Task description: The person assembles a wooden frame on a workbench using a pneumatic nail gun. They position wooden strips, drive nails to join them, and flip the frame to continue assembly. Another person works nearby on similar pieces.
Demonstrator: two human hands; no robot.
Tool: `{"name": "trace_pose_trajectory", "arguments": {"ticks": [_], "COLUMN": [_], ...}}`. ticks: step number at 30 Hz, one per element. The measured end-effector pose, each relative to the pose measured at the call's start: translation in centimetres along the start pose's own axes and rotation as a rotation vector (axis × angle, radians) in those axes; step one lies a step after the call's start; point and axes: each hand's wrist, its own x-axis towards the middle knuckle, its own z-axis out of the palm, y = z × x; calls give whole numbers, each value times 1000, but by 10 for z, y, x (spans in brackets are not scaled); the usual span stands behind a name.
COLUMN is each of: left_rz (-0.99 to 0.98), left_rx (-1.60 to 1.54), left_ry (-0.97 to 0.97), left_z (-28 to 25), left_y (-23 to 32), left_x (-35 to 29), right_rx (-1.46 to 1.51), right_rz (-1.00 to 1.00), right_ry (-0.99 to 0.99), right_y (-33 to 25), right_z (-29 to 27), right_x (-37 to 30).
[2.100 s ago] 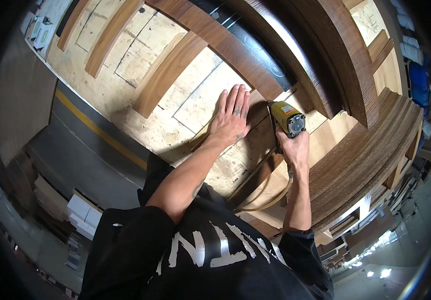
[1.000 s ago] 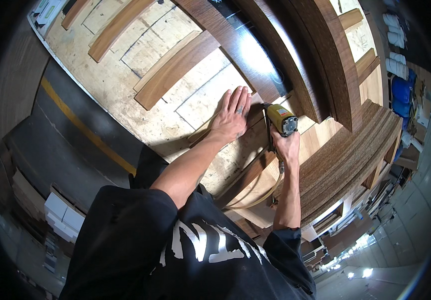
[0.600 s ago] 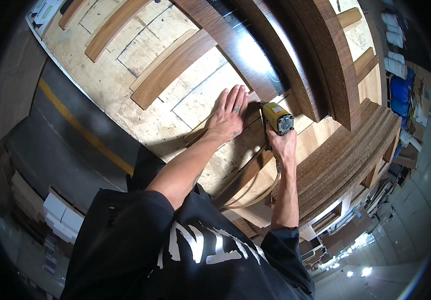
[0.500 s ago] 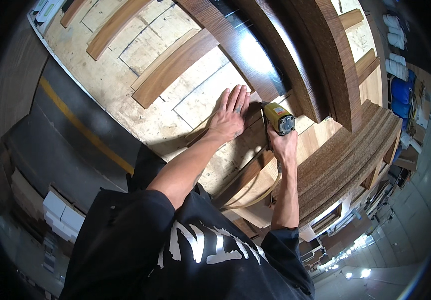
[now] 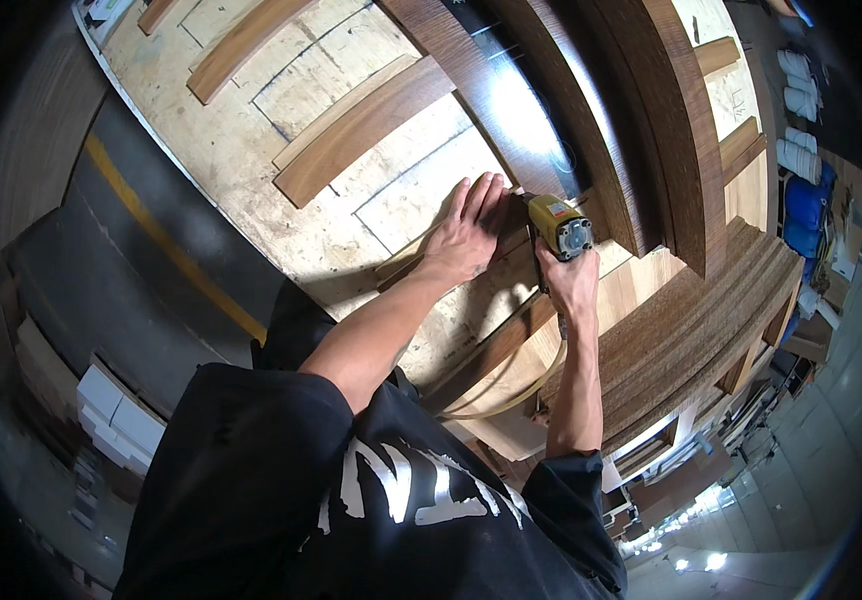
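My left hand [image 5: 463,238] lies flat with fingers stretched out over a wooden strip [image 5: 399,264], part of which it hides. The strip's far end lies close to the edge of a dark wood-grain board [image 5: 451,45] with a glossy stripe. My right hand [image 5: 572,282] is wrapped around the handle of a yellow and black pneumatic nail gun [image 5: 554,218]. Its nose is at the strip's end, beside my left fingertips; the exact contact point is hidden. A thin air hose [image 5: 521,393] curves down from the gun's handle.
The pale worktop [image 5: 221,190] has pencilled rectangles and curved wooden pieces [image 5: 356,135]. Tall curved dark panels [image 5: 641,130] stand to the right, beside stacked curved brown boards [image 5: 691,325]. At left, the grey floor [image 5: 116,270] carries a yellow line. White boxes [image 5: 119,410] sit lower left.
The view has shifted slightly, moving the worktop a little to the right in the picture. My left hand stays flat and my right hand keeps holding the nail gun near the strip's end.
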Motion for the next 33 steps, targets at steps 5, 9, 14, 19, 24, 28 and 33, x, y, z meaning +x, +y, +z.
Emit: {"name": "trace_pose_trajectory", "arguments": {"ticks": [5,9,14,19,24,28,33], "left_rz": [2,0,13,-18,90,-361,-155], "left_rx": [-9,12,38,-107,-166,-4,119], "left_ry": [-12,-12,41,118,-71,-47,204], "left_z": [-2,-4,4,2,-26,-73,-62], "left_y": [0,1,3,0,-36,-116,-199], "left_x": [-1,-2,-3,-5,-4,6,3], "right_rx": [30,44,113,49,81,141,175], "right_rz": [-7,18,-76,105,136,161,238], "right_ry": [-26,-27,37,11,36,39,55], "right_y": [-1,-5,2,2,-19,-23,-7], "right_z": [-1,-3,3,12,7,8,26], "right_x": [0,-3,-11,-27,-38,-42,-39]}}
